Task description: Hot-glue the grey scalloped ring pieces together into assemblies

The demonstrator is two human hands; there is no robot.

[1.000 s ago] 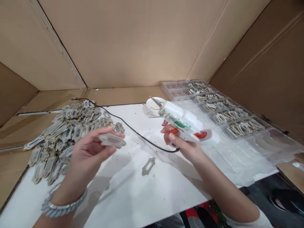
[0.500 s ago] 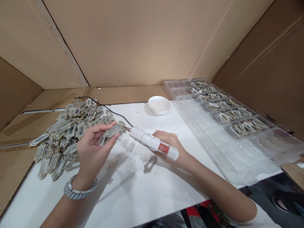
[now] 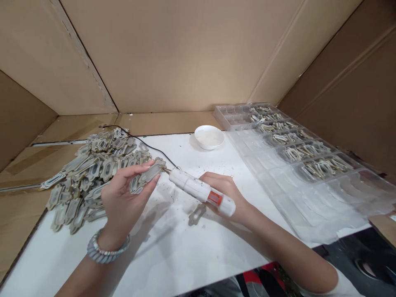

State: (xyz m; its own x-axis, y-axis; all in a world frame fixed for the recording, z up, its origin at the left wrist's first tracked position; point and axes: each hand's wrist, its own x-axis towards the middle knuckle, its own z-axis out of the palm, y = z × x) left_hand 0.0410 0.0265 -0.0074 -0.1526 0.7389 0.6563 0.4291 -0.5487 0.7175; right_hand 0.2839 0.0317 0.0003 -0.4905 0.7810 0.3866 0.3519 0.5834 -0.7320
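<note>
Between thumb and fingers, my left hand (image 3: 126,198) grips a grey, frame-like ornate plate (image 3: 150,173) above the table. My right hand (image 3: 224,192) is wrapped round a white pen-shaped electric tool (image 3: 198,187) with an orange-red window and a thin metal tip. That tip meets the right end of the plate, or lies just in front of it; which one I cannot tell. On the table below the tool lies a single grey plate with an open middle (image 3: 196,215). Left of my left hand is a big heap of similar plates (image 3: 89,173).
A white bowl (image 3: 209,137) stands at the back. On the right, a clear compartment tray (image 3: 247,146) holds many narrow pieces in several compartments. A black cord (image 3: 151,147) runs from the back left to the tool. Cardboard walls (image 3: 185,57) surround the white table (image 3: 173,264).
The tool's tip has shifted slightly inward over the plate's right end, and its rear end has dipped a little. The whole view has drifted slightly. Both hands keep their grips.
</note>
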